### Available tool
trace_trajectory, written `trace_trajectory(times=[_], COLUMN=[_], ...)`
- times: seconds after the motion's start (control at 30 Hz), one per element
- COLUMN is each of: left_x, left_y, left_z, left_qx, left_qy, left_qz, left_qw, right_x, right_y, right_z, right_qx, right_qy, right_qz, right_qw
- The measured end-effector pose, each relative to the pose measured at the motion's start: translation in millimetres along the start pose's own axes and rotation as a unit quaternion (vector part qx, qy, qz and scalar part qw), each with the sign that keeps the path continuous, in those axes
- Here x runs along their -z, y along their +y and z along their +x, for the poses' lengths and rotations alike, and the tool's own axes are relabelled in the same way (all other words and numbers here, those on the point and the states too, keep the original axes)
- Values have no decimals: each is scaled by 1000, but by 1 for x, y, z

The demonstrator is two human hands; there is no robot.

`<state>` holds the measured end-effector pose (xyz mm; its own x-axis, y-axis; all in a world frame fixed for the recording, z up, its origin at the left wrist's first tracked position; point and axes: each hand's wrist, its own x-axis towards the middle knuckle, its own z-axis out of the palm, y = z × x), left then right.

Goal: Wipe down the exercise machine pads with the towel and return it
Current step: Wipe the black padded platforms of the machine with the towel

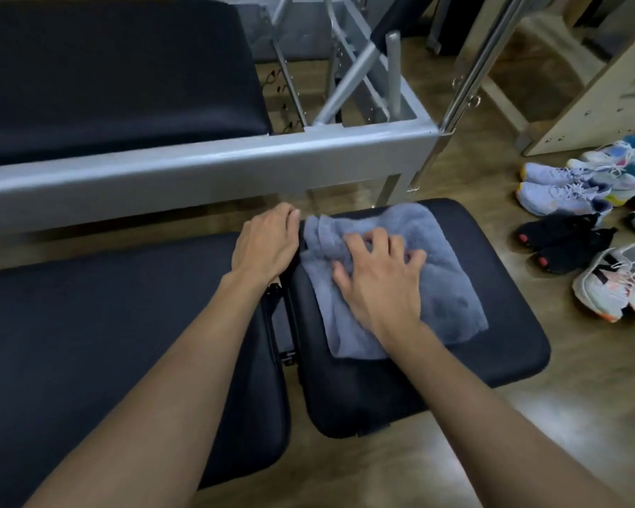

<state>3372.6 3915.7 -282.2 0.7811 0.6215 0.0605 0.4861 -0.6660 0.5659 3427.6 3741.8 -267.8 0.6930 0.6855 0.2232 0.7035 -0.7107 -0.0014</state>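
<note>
Overhead, head view: one grey-blue towel [455, 295], rumpled and loosely folded, lies on the small right pad [492, 364]. The right hand [378, 280] bunches its folds with bent, slightly spread fingers. The left hand [264, 243] curls closed fingers over the near left pad [107, 342] edge. Three black pads are visible, including the far pad [107, 78]. The shoes [565, 196] are cropped and cannot be counted.

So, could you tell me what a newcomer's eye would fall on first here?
First, the right hand bunching a grey-blue towel on the small black pad in the middle, with the left hand resting beside it at the corner of the long pad. Next, the cluster of shoes on the wooden floor at the right, and the grey metal frame across the top.
</note>
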Motion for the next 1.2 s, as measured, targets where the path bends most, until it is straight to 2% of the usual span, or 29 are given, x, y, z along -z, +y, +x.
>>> trace_trajectory(times=[0.17, 0.3, 0.47, 0.57, 0.67, 0.77, 0.9, 1.07, 1.2], left_x=[9, 18, 27, 26, 21, 18, 18, 13, 12], left_y=[-9, -7, 6, 14, 19, 16, 12, 2, -3], left_z=[6, 1, -10, -29, -44, -46, -39, -30, -26], left_qx=[28, 82, 61, 21, -5, -10, 13, 36, 56], left_qy=[45, 63, 2, -42, -43, -36, -9, 37, 42], left_qz=[-101, -215, -176, -96, -39, -33, -68, -189, -211], left_qw=[993, 971, 982, 994, 998, 999, 998, 981, 975], right_x=[-17, -16, 5, 19, 23, 23, 14, -11, -18], right_y=[-31, -35, -41, -40, -36, -31, -30, -35, -48], right_z=[76, 69, -28, -81, -119, -125, -92, 15, 74], right_qx=[8, 17, 76, 102, 104, 103, 74, 46, 19], right_qy=[-37, -60, -51, -49, -52, -50, -69, -65, -84], right_qz=[22, 76, 114, 115, 112, 105, 119, 127, 113], right_qw=[999, 995, 989, 987, 987, 988, 988, 989, 990])
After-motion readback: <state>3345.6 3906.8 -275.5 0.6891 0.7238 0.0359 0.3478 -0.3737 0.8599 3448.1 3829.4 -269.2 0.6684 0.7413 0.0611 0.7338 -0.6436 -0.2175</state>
